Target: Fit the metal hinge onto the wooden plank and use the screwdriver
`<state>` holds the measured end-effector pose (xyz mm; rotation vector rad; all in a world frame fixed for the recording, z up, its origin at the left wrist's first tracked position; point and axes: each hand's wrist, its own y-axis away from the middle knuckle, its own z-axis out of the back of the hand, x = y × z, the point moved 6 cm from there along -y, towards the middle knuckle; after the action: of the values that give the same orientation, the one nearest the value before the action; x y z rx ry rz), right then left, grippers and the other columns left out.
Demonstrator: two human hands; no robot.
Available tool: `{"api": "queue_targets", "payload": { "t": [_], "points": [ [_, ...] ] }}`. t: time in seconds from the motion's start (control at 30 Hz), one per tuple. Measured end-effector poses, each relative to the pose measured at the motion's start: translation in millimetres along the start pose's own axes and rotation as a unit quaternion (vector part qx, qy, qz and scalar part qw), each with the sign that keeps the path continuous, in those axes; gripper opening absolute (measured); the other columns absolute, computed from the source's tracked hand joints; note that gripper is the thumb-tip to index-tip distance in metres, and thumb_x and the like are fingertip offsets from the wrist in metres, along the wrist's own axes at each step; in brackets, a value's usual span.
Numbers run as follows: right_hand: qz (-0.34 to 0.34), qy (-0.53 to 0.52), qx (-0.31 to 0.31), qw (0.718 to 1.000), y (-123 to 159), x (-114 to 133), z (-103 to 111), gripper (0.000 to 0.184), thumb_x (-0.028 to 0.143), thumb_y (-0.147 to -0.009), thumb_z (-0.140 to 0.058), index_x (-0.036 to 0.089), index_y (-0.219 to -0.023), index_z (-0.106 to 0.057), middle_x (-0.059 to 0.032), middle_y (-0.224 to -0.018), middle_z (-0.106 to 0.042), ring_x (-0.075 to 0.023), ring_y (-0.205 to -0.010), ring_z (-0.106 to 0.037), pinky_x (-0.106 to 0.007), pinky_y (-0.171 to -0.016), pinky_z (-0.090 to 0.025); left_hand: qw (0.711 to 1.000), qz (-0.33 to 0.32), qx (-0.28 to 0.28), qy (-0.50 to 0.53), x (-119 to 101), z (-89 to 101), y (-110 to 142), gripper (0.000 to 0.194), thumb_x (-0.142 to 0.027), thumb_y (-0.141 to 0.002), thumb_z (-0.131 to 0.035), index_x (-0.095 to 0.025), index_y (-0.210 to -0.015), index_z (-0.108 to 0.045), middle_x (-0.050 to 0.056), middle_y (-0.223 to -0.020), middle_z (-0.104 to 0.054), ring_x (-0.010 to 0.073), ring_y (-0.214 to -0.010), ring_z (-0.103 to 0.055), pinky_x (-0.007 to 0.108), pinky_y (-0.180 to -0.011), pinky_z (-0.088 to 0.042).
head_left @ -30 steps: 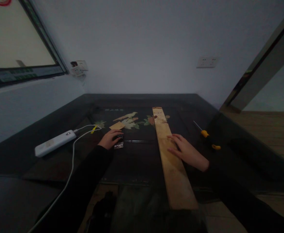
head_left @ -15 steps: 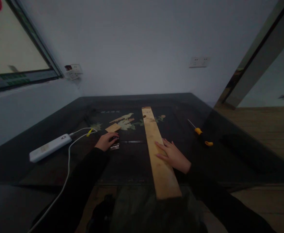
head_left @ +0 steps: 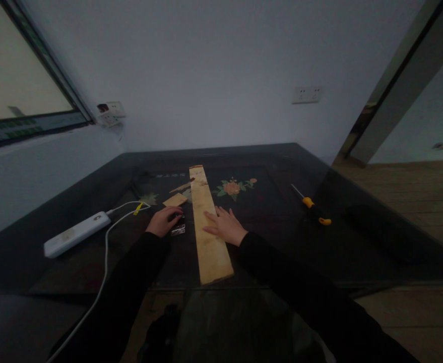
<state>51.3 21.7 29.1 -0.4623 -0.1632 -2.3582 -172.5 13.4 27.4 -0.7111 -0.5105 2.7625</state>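
A long wooden board (head_left: 203, 201) lies lengthwise on the dark table, its near end close to the front edge. My right hand (head_left: 229, 225) grips it at the right side, thumb and forefinger on its top face and the other fingers along the edge. Left of the board, my left hand (head_left: 163, 221) has its fingers curled over a shiny metal hinge (head_left: 178, 230), whose near leaf shows. Just beyond that hand is a small flat wooden piece (head_left: 175, 200). The fingertips of my left hand are partly hidden.
A white power strip (head_left: 76, 233) lies at the left, its white cable (head_left: 107, 257) running toward me past my left sleeve. At the right is a yellow and black screwdriver (head_left: 311, 205). The table (head_left: 274, 252) has a painted flower (head_left: 232, 188) and meets the wall behind.
My right hand has moved the board left and away from me, closer to the hinge. Its near end no longer sticks out past the table edge. My left hand has stayed nearly still.
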Motion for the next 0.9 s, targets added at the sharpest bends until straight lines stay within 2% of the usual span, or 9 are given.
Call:
{"api": "queue_targets", "payload": {
  "t": [0.13, 0.3, 0.47, 0.53, 0.67, 0.9],
  "points": [
    [0.001, 0.019, -0.007, 1.0, -3.5, 2.9, 0.8, 0.068, 0.062, -0.09, -0.035, 0.025, -0.147, -0.033, -0.0203, -0.151, -0.031, -0.036, -0.141, -0.024, -0.06, -0.11, -0.017, 1.0, 0.002, -0.011, -0.018, 4.2, 1.0, 0.2, 0.03, -0.041, -0.085, -0.05, -0.02, -0.095, -0.069, 0.01, -0.114, -0.067, 0.0239, -0.11, -0.061, 0.041, -0.102, -0.043],
    [-0.006, 0.047, -0.016, 0.999, -1.3, 5.1, 1.7, 0.07, 0.064, -0.089, -0.032, 0.024, -0.146, -0.035, -0.0203, -0.151, -0.032, -0.0344, -0.142, -0.023, -0.062, -0.11, -0.013, 0.999, 0.015, -0.013, -0.047, 15.3, -3.4, -0.4, 0.041, -0.047, -0.087, -0.046, -0.018, -0.107, -0.068, 0.012, -0.127, -0.062, 0.0262, -0.128, -0.048, 0.045, -0.111, -0.034],
    [0.009, 0.077, -0.061, 0.995, 2.3, 9.4, 7.3, 0.068, 0.066, -0.088, -0.031, 0.025, -0.142, -0.041, -0.0084, -0.158, -0.018, -0.0349, -0.144, -0.017, -0.067, -0.108, -0.018, 0.998, 0.015, -0.011, -0.055, 17.2, -6.5, 0.0, 0.049, -0.052, -0.09, -0.038, -0.017, -0.11, -0.067, 0.012, -0.131, -0.059, 0.025, -0.13, -0.047, 0.044, -0.112, -0.033],
    [0.023, 0.084, -0.059, 0.994, 3.5, 11.2, 7.3, 0.068, 0.065, -0.09, -0.029, 0.024, -0.143, -0.04, -0.0053, -0.156, -0.023, -0.0335, -0.143, -0.018, -0.069, -0.108, -0.016, 0.998, 0.014, -0.01, -0.054, 16.8, -6.8, 0.1, 0.049, -0.052, -0.09, -0.038, -0.017, -0.11, -0.067, 0.012, -0.131, -0.059, 0.0244, -0.13, -0.047, 0.043, -0.112, -0.033],
    [0.035, 0.093, -0.05, 0.994, 5.0, 12.8, 6.2, 0.068, 0.063, -0.091, -0.028, 0.021, -0.143, -0.039, -0.0058, -0.152, -0.034, -0.0329, -0.142, -0.024, -0.07, -0.109, -0.008, 0.998, 0.02, -0.012, -0.054, 19.3, -7.6, -0.4, 0.046, -0.049, -0.09, -0.04, -0.017, -0.111, -0.067, 0.012, -0.131, -0.059, 0.0246, -0.13, -0.047, 0.044, -0.111, -0.034],
    [0.026, 0.1, -0.055, 0.993, 5.6, 13.9, 6.9, 0.066, 0.06, -0.092, -0.028, 0.02, -0.143, -0.039, -0.0069, -0.152, -0.034, -0.0355, -0.141, -0.025, -0.073, -0.107, -0.009, 0.996, 0.073, 0.008, -0.055, 31.0, -12.4, -1.9, 0.051, -0.048, -0.091, -0.037, -0.015, -0.119, -0.064, 0.012, -0.132, -0.058, 0.0245, -0.128, -0.049, 0.041, -0.111, -0.035]
  ]
}}
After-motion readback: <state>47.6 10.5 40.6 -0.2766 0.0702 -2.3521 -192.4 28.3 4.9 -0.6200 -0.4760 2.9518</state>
